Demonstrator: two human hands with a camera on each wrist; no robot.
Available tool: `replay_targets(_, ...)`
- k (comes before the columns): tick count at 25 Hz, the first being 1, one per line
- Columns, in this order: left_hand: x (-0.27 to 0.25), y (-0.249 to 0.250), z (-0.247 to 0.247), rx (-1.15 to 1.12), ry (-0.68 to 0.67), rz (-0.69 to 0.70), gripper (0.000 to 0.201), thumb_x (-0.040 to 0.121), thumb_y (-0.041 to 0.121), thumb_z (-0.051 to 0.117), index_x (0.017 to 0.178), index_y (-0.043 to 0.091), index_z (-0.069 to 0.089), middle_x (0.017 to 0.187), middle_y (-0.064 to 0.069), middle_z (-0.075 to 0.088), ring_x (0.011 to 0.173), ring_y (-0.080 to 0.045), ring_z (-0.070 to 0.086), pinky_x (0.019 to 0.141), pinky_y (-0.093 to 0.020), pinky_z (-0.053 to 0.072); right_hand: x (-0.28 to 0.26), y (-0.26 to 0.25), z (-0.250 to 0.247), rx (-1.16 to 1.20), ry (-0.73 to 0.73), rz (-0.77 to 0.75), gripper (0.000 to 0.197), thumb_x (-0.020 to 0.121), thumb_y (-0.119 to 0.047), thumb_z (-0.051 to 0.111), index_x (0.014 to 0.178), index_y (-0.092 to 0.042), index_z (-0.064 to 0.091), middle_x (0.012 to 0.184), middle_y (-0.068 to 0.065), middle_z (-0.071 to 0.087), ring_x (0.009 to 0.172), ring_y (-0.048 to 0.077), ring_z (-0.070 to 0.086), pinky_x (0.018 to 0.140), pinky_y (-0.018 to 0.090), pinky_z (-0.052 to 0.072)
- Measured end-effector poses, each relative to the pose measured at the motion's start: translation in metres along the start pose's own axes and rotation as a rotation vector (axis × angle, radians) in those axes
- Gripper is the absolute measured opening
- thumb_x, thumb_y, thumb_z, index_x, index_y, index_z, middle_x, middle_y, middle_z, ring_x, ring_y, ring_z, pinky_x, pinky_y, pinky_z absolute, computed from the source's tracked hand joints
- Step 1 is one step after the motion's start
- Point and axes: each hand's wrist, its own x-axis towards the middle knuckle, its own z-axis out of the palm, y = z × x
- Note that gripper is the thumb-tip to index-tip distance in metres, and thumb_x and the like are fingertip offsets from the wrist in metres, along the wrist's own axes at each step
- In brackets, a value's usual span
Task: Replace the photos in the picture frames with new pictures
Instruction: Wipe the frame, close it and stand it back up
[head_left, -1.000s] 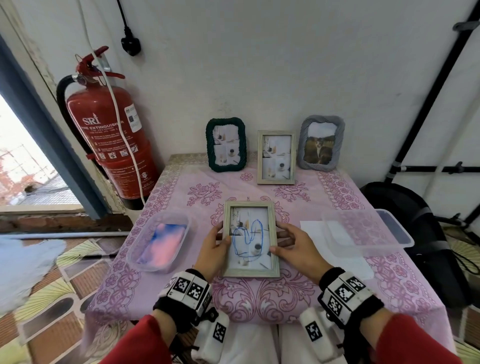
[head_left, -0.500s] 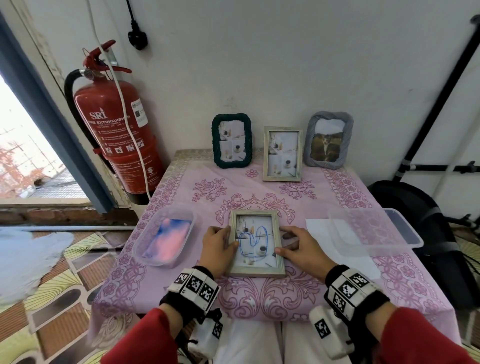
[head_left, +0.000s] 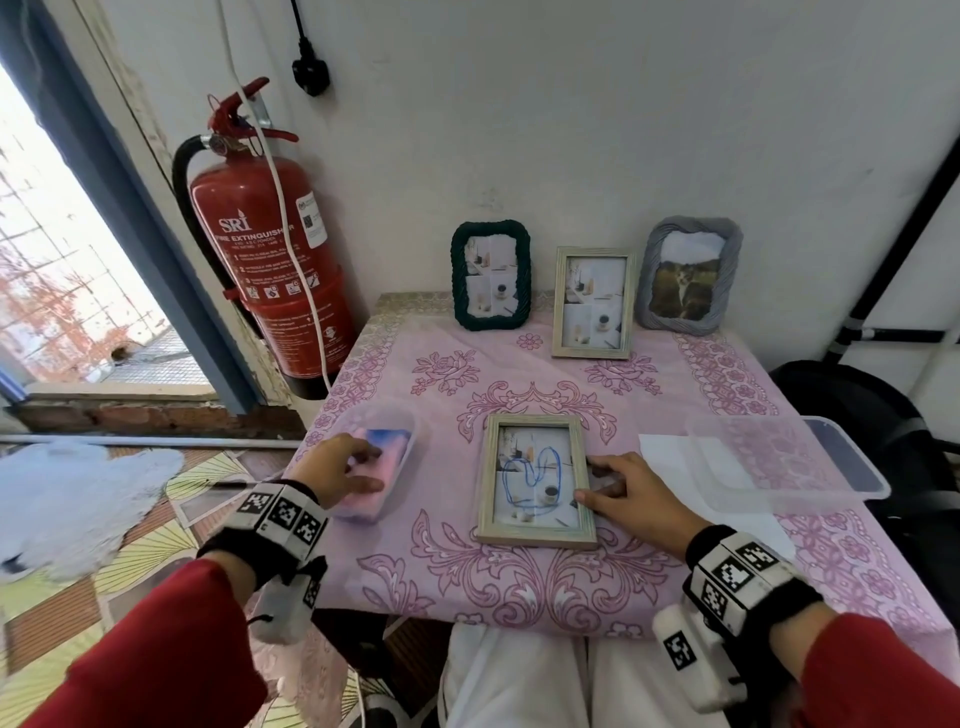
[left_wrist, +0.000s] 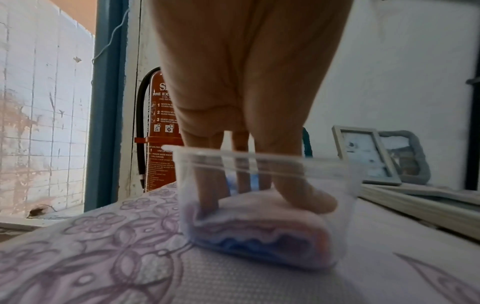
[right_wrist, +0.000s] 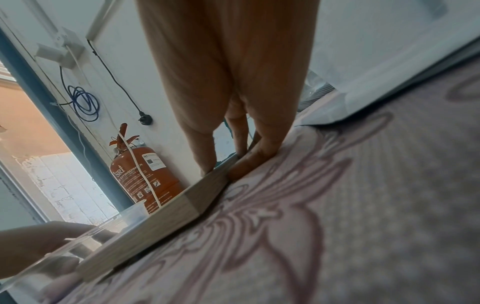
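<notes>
Head view: I sit at a worktop (head_left: 727, 374) under a pink, floral-printed cloth. My left hand (head_left: 337, 467) reaches into a clear plastic tub (head_left: 400, 421) and rests on a folded pink-and-blue cloth (head_left: 387, 441). My right hand (head_left: 631, 493) steadies the pale wooden frame (head_left: 535, 480), which lies flat, face up, at the centre; blue scribble marks its glass. Three more frames stand against the wall: a dark green braided frame (head_left: 491, 275), a plain wooden frame (head_left: 594, 303) and a grey ribbed frame (head_left: 687, 275). A second clear tub (head_left: 789, 457) sits just to the right.

Left wrist view: my fingers (left_wrist: 306, 195) curl down onto the soft, layered cloth, thumb on top, starting a pinch rather than a full grip. I judge the cloth should come out in one bundle, lifted straight up so the light tub does not tip.

Right wrist view: my fingertips (right_wrist: 259, 158) press the frame's square, matt wooden edge (right_wrist: 161, 222), fingers close together and fairly straight. Holding that edge firmly should stop the frame sliding on the slick cloth while the other hand works.
</notes>
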Motion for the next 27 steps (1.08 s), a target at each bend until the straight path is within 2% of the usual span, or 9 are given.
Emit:
replay_targets(3, 0.004, -0.002, -0.003, 0.073, -0.035, 0.052, 0.054, 0.075, 0.024, 0.076, 0.125, 0.018, 0.056, 0.117, -0.007, 0.050, 0.098, -0.017, 0.050, 0.086, -0.019, 0.040, 0.001, 0.002, -0.001, -0.010, -0.008, -0.006, 0.059, 0.083, -0.022, 0.069, 0.135, -0.009, 0.046, 0.113, 0.004, 0.040, 0.087, 0.009, 0.057, 0.090, 0.019, 0.044)
replay_targets(5, 0.005, -0.002, -0.002, 0.068, 0.013, 0.046, 0.049, 0.075, 0.024, 0.076, 0.121, 0.019, 0.059, 0.116, -0.006, 0.054, 0.100, -0.019, 0.053, 0.089, -0.023, 0.043, 0.002, 0.004, 0.000, -0.012, -0.007, -0.013, 0.058, 0.083, -0.022, 0.069, 0.135, -0.010, 0.047, 0.112, 0.004, 0.040, 0.085, 0.006, 0.057, 0.089, 0.017, 0.043)
replay_targets(8, 0.002, 0.001, 0.001, 0.099, 0.142, -0.014, 0.034, 0.079, 0.024, 0.067, 0.113, 0.021, 0.065, 0.114, -0.003, 0.064, 0.103, -0.022, 0.057, 0.091, -0.031, 0.045, 0.002, 0.005, 0.000, -0.007, -0.009, -0.008, 0.058, 0.083, -0.023, 0.069, 0.135, -0.010, 0.047, 0.113, 0.005, 0.040, 0.090, 0.012, 0.058, 0.092, 0.019, 0.044)
replay_targets(11, -0.003, 0.010, 0.000, 0.031, 0.216, -0.053, 0.031, 0.079, 0.020, 0.063, 0.111, 0.022, 0.066, 0.109, -0.004, 0.066, 0.097, -0.025, 0.060, 0.084, -0.032, 0.048, 0.002, 0.005, -0.001, -0.015, -0.014, -0.007, 0.058, 0.083, -0.024, 0.069, 0.135, -0.011, 0.047, 0.114, 0.006, 0.040, 0.092, 0.014, 0.058, 0.092, 0.019, 0.044)
replay_targets(18, -0.019, 0.063, -0.026, -0.061, 0.667, 0.061, 0.035, 0.084, 0.021, 0.062, 0.118, 0.013, 0.061, 0.106, -0.009, 0.058, 0.092, -0.027, 0.055, 0.079, -0.040, 0.049, 0.003, 0.007, 0.000, -0.009, -0.010, -0.016, 0.057, 0.083, -0.024, 0.069, 0.134, -0.011, 0.048, 0.111, 0.004, 0.040, 0.092, 0.015, 0.058, 0.097, 0.026, 0.046)
replay_targets(20, -0.020, 0.088, -0.024, -0.143, 0.647, 0.178, 0.038, 0.084, 0.021, 0.063, 0.120, 0.011, 0.060, 0.104, -0.006, 0.057, 0.087, -0.020, 0.054, 0.076, -0.031, 0.049, 0.004, 0.008, 0.000, -0.013, -0.009, -0.021, 0.057, 0.083, -0.024, 0.069, 0.134, -0.011, 0.048, 0.111, 0.004, 0.040, 0.091, 0.015, 0.057, 0.096, 0.024, 0.046)
replay_targets(23, -0.019, 0.126, -0.005, -0.305, 0.502, 0.304, 0.037, 0.082, 0.019, 0.066, 0.118, 0.012, 0.062, 0.096, -0.002, 0.053, 0.072, -0.006, 0.051, 0.061, -0.010, 0.044, 0.004, 0.008, 0.001, -0.008, -0.008, -0.021, 0.057, 0.083, -0.024, 0.069, 0.135, -0.011, 0.047, 0.111, 0.003, 0.039, 0.089, 0.012, 0.057, 0.091, 0.018, 0.044)
replay_targets(25, -0.012, 0.145, 0.014, -0.260, 0.423, 0.328, 0.039, 0.083, 0.023, 0.065, 0.120, 0.014, 0.061, 0.099, -0.002, 0.055, 0.075, -0.007, 0.051, 0.065, -0.010, 0.040, 0.004, 0.007, 0.001, -0.003, -0.009, -0.016, 0.058, 0.083, -0.024, 0.069, 0.135, -0.011, 0.047, 0.111, 0.003, 0.039, 0.090, 0.012, 0.056, 0.090, 0.017, 0.044)
replay_targets(27, -0.006, 0.159, 0.036, -0.206, 0.258, 0.303, 0.043, 0.086, 0.030, 0.061, 0.127, 0.015, 0.056, 0.111, -0.006, 0.053, 0.090, -0.015, 0.053, 0.080, -0.020, 0.044, 0.003, 0.006, 0.001, 0.002, -0.008, -0.010, 0.058, 0.083, -0.023, 0.069, 0.135, -0.010, 0.047, 0.111, 0.004, 0.039, 0.090, 0.013, 0.056, 0.090, 0.018, 0.044)
